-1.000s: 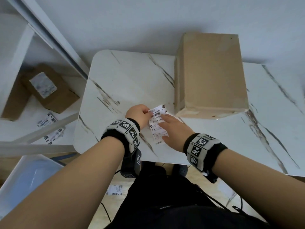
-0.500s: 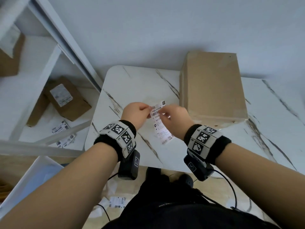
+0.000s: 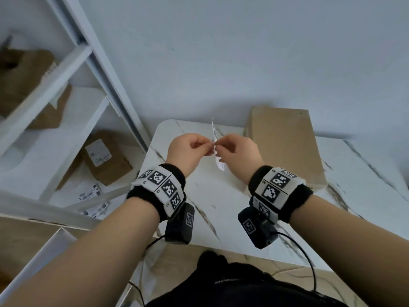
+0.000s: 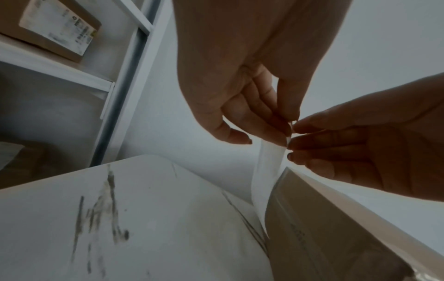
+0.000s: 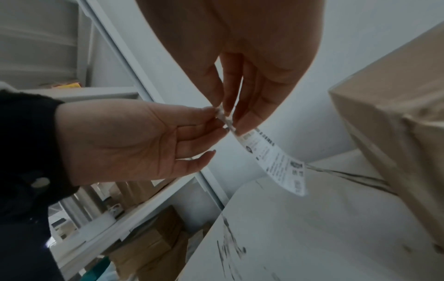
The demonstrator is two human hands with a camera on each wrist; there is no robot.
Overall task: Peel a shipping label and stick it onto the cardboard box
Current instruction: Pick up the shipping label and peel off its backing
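A narrow white shipping label [image 3: 220,165] with black print hangs edge-on in the air above the marble table [image 3: 221,207]. My left hand [image 3: 208,144] and right hand [image 3: 218,149] both pinch the label's upper part from opposite sides, fingertips almost touching. The left wrist view shows the label's blank back [image 4: 266,171]. The right wrist view shows its printed face [image 5: 276,159] hanging below the pinch. A plain brown cardboard box [image 3: 285,147] lies flat on the table, right of and behind the hands, apart from them.
White metal shelving [image 3: 93,69] stands left of the table and holds a labelled cardboard box [image 3: 106,158], other brown boxes and loose labels [image 3: 90,193]. A white bin edge [image 3: 33,262] is at the lower left. A wall runs behind the table.
Both hands have lifted the label off the table into the air and turned it edge-on. The right hand went from lying on it to pinching it.
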